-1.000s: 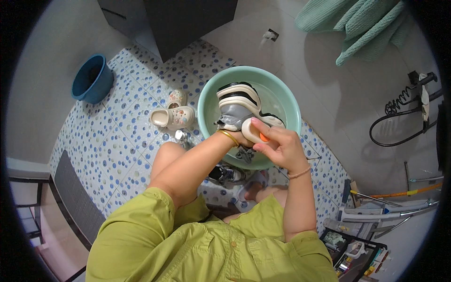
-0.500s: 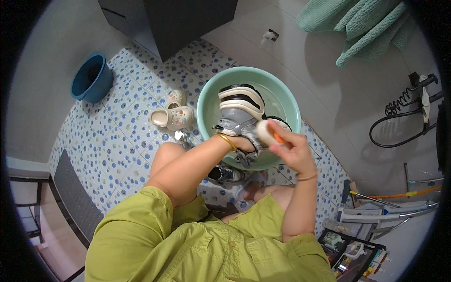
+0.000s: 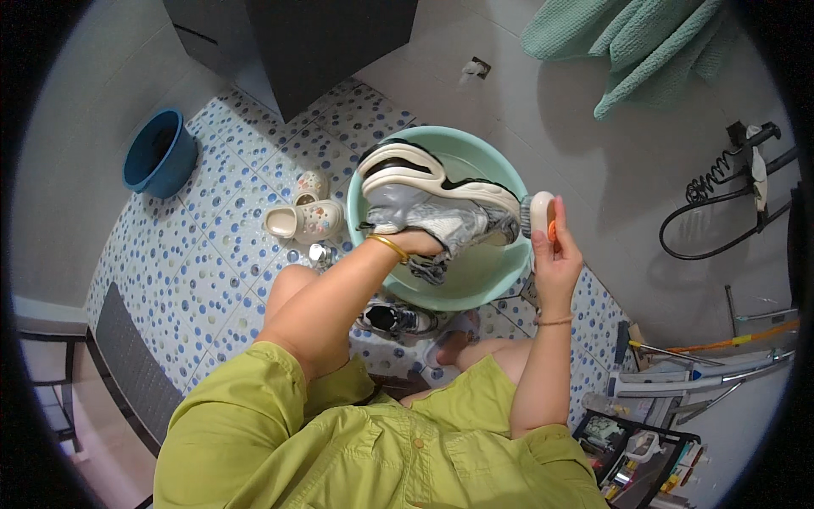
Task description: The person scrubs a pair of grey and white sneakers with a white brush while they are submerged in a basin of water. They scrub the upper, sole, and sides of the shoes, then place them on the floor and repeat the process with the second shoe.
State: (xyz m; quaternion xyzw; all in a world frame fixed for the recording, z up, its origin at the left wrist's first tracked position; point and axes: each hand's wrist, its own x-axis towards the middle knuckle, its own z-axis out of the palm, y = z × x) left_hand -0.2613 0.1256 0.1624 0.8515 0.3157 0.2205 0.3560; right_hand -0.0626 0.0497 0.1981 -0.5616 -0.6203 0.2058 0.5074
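A grey and white sneaker [image 3: 462, 204] with a thick cream and black sole is held over the mint-green basin [image 3: 354, 191], its sole side facing away from me. My left hand [image 3: 421, 243], below a gold bracelet, reaches into the shoe's opening and holds it up; its fingers are hidden inside. At the toe end, my right hand [image 3: 555, 263] grips a scrub brush [image 3: 541, 214] with a cream body, an orange part and grey bristles. The bristles are at the tip of the shoe. Water shows in the basin beneath.
Another sneaker [image 3: 394, 319] stands on the dotted tile floor between the basin and my legs. Cream clogs [image 3: 315, 219] sit left of the basin, with a blue bucket [image 3: 161, 157] farther left. A black cabinet [image 3: 326, 42] stands behind; a green towel [image 3: 627, 51] hangs at right.
The sneaker has turned, its toe now pointing right and its side showing. My right hand and the brush have moved right, from over the shoe to its toe.
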